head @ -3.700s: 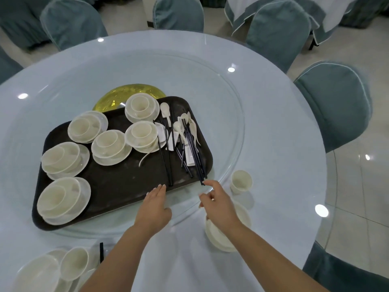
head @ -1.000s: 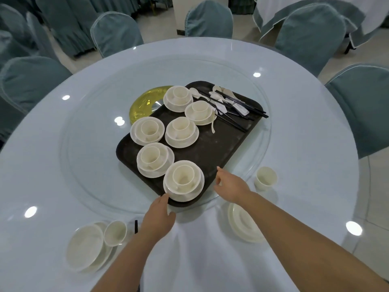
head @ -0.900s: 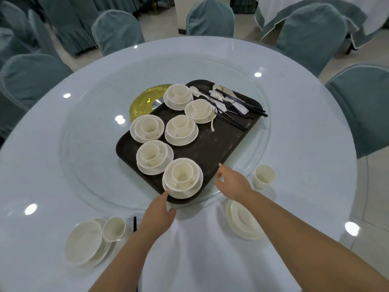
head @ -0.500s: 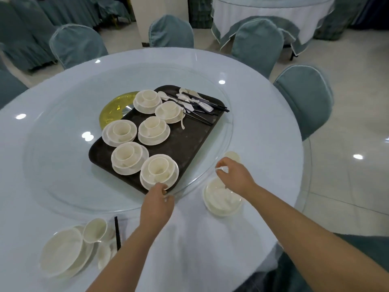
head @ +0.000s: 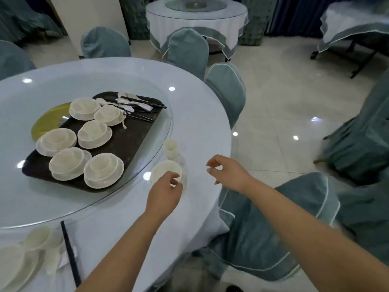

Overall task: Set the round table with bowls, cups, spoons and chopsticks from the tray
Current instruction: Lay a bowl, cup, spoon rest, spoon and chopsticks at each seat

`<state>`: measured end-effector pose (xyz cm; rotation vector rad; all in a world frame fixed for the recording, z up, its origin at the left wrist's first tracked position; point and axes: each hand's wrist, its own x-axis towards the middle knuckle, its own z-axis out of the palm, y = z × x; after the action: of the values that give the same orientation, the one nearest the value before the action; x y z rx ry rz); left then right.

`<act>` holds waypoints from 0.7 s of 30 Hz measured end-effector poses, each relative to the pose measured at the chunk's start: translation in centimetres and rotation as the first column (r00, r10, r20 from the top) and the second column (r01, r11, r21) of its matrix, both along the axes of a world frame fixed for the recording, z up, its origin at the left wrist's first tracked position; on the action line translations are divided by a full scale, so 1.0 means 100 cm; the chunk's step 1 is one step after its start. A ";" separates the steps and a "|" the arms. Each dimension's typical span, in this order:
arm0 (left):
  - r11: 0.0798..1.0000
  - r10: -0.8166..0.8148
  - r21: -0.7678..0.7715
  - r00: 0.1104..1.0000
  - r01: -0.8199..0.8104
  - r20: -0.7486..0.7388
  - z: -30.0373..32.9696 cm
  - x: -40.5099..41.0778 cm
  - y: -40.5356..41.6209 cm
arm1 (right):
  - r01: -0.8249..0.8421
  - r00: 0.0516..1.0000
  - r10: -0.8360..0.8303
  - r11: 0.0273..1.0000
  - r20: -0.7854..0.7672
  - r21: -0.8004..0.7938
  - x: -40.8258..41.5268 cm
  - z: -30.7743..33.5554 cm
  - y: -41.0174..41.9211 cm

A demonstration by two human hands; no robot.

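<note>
Head view looks down on the round table (head: 200, 114), covered in pale cloth, with a glass turntable (head: 147, 165) resting on its middle. Teal-covered chairs (head: 229, 89) ring the table, one of them just below the right forearm at the near edge. On the turntable sits a dark tray (head: 130, 144), angled, with six stacks of white bowls (head: 103, 169) nested on saucers filling its near and middle part. Spoons and chopsticks (head: 136, 106) lie jumbled at the tray's far end. Partly under the tray's far left corner a yellow disc (head: 46, 123) shows through the glass. At the lower left a place setting (head: 31, 249) of plate, bowl and cup lies on the cloth, with a pair of dark chopsticks (head: 70, 253) just beside it. Off the tray, near the table's right edge, a white plate (head: 162, 171) lies on the cloth with a small cup (head: 171, 147) standing upright just beyond it. The left hand (head: 163, 196) is at the plate's near rim, fingers loosely curled; motion blur hides whether it grips the rim. The right hand (head: 228, 172) hovers past the table's edge, fingers loosely curled, holding nothing.
</note>
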<state>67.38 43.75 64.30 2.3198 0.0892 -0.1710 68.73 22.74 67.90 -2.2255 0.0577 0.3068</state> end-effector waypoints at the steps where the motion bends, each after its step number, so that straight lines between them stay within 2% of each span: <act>1: 1.000 0.000 -0.015 1.000 0.000 0.002 0.002 -0.002 -0.012 | 0.011 1.000 -0.011 1.000 0.010 0.005 -0.003 0.002 -0.012; 4: 0.997 -0.002 -0.076 1.000 0.002 -0.004 0.006 -0.010 -0.059 | 0.046 0.998 -0.046 0.999 0.032 0.007 -0.012 0.005 -0.055; 9: 0.995 -0.032 -0.090 0.999 0.032 -0.002 0.011 -0.021 -0.150 | 0.072 0.997 -0.073 0.996 0.024 0.057 -0.022 0.004 -0.134; 16: 0.993 -0.023 -0.115 1.000 0.023 -0.003 0.025 -0.020 -0.264 | 0.123 0.991 -0.125 0.992 0.047 0.039 -0.022 0.014 -0.226; 21: 0.984 -0.048 -0.171 0.999 0.050 0.016 0.029 -0.009 -0.300 | 0.141 0.989 -0.142 0.990 0.046 0.023 -0.017 0.018 -0.260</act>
<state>66.43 13.80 67.17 2.1519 0.0108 -0.1822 67.04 -3.26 69.74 -2.1950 0.1856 0.1754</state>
